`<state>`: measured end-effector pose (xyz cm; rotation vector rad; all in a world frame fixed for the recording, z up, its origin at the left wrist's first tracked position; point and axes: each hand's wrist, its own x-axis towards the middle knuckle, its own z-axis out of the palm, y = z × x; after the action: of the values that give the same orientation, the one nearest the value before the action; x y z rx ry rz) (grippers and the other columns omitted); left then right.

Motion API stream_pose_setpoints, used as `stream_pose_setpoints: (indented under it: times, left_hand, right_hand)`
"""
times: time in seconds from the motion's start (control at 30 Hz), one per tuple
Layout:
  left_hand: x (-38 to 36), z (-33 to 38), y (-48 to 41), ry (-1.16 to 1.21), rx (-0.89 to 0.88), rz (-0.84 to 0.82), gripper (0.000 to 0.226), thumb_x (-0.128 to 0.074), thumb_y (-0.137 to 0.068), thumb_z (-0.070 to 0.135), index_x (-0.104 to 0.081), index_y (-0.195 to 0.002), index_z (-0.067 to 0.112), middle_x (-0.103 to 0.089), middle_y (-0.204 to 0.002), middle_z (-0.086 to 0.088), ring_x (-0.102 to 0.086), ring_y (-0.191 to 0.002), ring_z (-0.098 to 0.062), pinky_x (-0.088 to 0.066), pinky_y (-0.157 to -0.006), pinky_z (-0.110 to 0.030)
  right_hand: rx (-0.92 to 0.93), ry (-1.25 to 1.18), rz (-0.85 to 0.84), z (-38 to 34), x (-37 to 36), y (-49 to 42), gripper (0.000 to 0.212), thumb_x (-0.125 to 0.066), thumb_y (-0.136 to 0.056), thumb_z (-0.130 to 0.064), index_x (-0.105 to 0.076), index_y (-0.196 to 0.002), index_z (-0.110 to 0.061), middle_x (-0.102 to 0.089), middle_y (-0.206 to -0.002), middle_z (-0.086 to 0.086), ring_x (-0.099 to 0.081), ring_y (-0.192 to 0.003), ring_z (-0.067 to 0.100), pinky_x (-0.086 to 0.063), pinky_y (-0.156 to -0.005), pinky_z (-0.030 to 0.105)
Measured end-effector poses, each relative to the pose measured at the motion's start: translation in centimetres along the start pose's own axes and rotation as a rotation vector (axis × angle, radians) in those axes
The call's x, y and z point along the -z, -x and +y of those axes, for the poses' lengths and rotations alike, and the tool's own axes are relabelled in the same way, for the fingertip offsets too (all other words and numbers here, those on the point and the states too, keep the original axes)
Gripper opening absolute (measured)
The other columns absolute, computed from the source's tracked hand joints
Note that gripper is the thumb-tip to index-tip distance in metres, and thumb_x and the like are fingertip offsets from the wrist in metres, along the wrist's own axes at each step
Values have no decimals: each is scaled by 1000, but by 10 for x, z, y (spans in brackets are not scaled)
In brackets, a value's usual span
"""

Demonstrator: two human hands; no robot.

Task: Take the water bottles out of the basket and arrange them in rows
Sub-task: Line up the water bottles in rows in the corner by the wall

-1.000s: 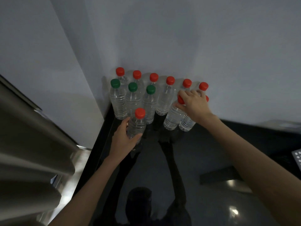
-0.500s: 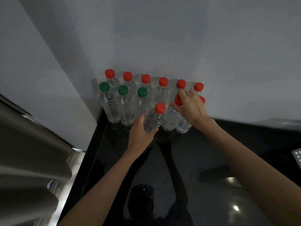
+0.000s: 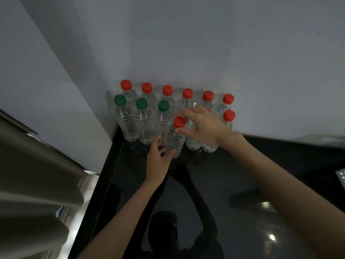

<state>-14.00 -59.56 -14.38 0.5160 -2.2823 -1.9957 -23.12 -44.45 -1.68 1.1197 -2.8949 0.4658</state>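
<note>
Several clear water bottles stand in the corner on a glossy black counter. The back row along the wall has red caps. In front of it stand three green-capped bottles and, further right, a red-capped bottle. Between these stands another red-capped bottle, slightly tilted. My left hand grips its lower body. My right hand curls its thumb and forefinger round the neck just under the cap, and it hides most of one more bottle behind it. No basket is in view.
White walls meet in a corner right behind the bottles. A steel appliance front fills the left side beyond the counter's left edge. A white perforated object sits at the far right edge. The counter reflects my arms.
My left hand carried the red-capped bottle right and back, into the gap after the green caps. My right hand left the two right-hand bottles and took this bottle's neck.
</note>
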Motion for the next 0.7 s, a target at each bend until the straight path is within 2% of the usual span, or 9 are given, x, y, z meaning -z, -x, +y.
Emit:
stream_pose_setpoints:
  times: [0.07,0.13,0.2,0.3,0.37,0.43,0.5,0.57,0.7]
  left_hand:
    - [2,1,-1,254,291,-3,58,-67,-91,20,-39,-141,17,-58,-132,-12,-63,-108,-17,-54,-85,-25]
    - [3,8,-8,730,681,19,63,-63,-93,17,-31,-147,13,-52,-134,-28,-58,-117,-35,-50,-97,-42]
    - [5,12,-15,988,839,7,57,-60,-95,16,-35,-143,-1,-48,-135,-34,-51,-125,-40,-41,-108,-46]
    - [0,10,-21,1031,827,-95,43,-58,-94,14,-50,-132,-5,-53,-135,-28,-53,-126,-35,-39,-111,-41]
    - [-6,9,-25,1023,840,-100,40,-55,-96,9,-50,-134,-4,-54,-136,-25,-52,-127,-33,-42,-107,-38]
    - [-12,9,-29,1026,848,-83,37,-48,-98,3,-48,-135,-6,-52,-137,-25,-49,-130,-32,-43,-101,-39]
    - [-20,13,-31,1055,842,-62,39,-45,-97,-3,-45,-136,-7,-50,-139,-25,-46,-132,-34,-42,-99,-43]
    - [-29,18,-33,1085,830,-36,42,-42,-96,-8,-43,-138,-7,-49,-139,-25,-42,-134,-37,-40,-101,-47]
    - [-42,26,-42,1101,796,-5,48,-36,-94,-14,-41,-140,-5,-47,-142,-23,-42,-135,-36,-37,-104,-46]
  right_hand:
    - [33,22,3,-2,-6,-2,45,-61,-89,-47,-56,-125,-20,-65,-107,3,-54,-101,22,-35,-77,27]
    - [47,22,-6,-6,-8,-6,38,-62,-90,-39,-57,-119,-15,-65,-97,4,-57,-90,22,-40,-72,29]
    - [54,36,-5,-8,-8,-9,33,-62,-91,-32,-57,-116,-11,-64,-89,6,-59,-80,23,-40,-67,30]
    - [61,83,4,-5,-10,-11,31,-61,-91,-30,-56,-116,-12,-64,-88,5,-58,-83,23,-37,-79,29]
    - [41,114,-12,0,-12,-11,31,-59,-92,-32,-54,-116,-13,-64,-93,5,-59,-91,26,-39,-98,40]
    - [-29,139,-36,4,-10,-12,33,-56,-93,-35,-52,-119,-14,-65,-102,7,-58,-103,28,-33,-106,49]
    - [-69,131,-30,7,-6,-14,35,-55,-94,-36,-51,-122,-15,-65,-107,8,-58,-104,29,-39,-99,46]
    - [-81,130,-16,10,-2,-16,36,-55,-95,-37,-50,-123,-14,-64,-105,8,-59,-98,28,-47,-84,44]
    - [-120,128,1,18,-5,-23,39,-54,-96,-34,-46,-126,-11,-61,-104,9,-57,-93,28,-49,-66,41]
